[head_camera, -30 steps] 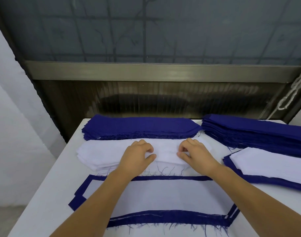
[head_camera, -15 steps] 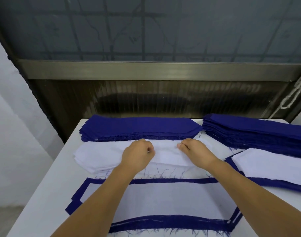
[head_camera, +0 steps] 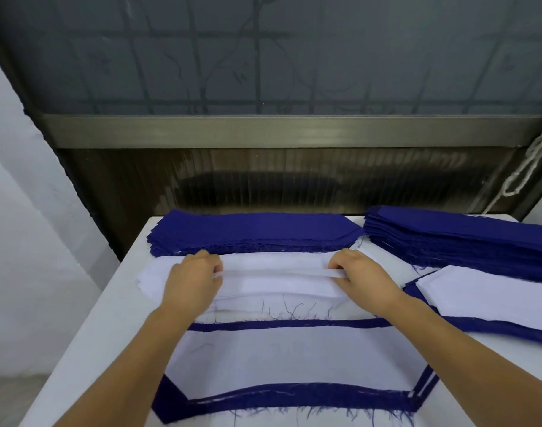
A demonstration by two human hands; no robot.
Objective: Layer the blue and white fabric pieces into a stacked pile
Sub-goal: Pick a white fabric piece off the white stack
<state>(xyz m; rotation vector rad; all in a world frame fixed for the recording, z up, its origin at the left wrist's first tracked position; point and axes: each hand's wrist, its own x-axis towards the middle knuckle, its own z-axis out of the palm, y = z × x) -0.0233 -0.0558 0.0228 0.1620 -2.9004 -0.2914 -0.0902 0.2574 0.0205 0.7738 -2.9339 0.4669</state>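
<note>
We see plain deep-blue fabric in the two far stacks, the middle one (head_camera: 251, 231) and the right one (head_camera: 467, 238), and plain white in the pile (head_camera: 275, 272) before them. Our near layered piece (head_camera: 291, 362) and the right layered piece (head_camera: 491, 297) are white with blue borders. The table (head_camera: 109, 334) is white, the wall panel (head_camera: 263, 57) grey with a faint dark branch-and-grid pattern.

On the table (head_camera: 87, 334), along far edge: back stack (head_camera: 251, 229). Just before it: middle stack (head_camera: 275, 282). At near edge: layered pile (head_camera: 294, 359). At far right corner: side stack (head_camera: 463, 241); before it, at right edge: second layered pile (head_camera: 494, 303).
</note>
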